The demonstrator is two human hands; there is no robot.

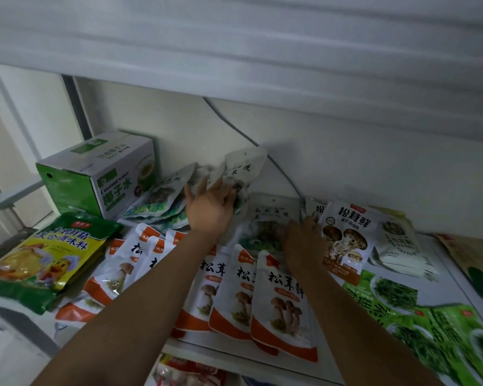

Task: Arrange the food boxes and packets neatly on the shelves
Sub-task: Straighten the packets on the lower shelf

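Observation:
My left hand (211, 206) grips a bunch of white fungus packets (241, 169) and holds them upright against the back wall of the shelf (441, 254). My right hand (304, 240) rests flat on another white fungus packet (271, 218) lying on the shelf. More of these packets (162, 196) lean beside a green and white coconut water box (101, 176) at the back left. Several white and orange mushroom packets (279, 299) lie in an overlapping row at the front.
A green and yellow seasoning bag (45, 260) lies at the front left. A larger mushroom packet (346, 240), white bags (399, 246) and green vegetable packets (430, 330) fill the right. A grey cable (234, 129) runs down the back wall. The shelf above (262, 51) hangs low overhead.

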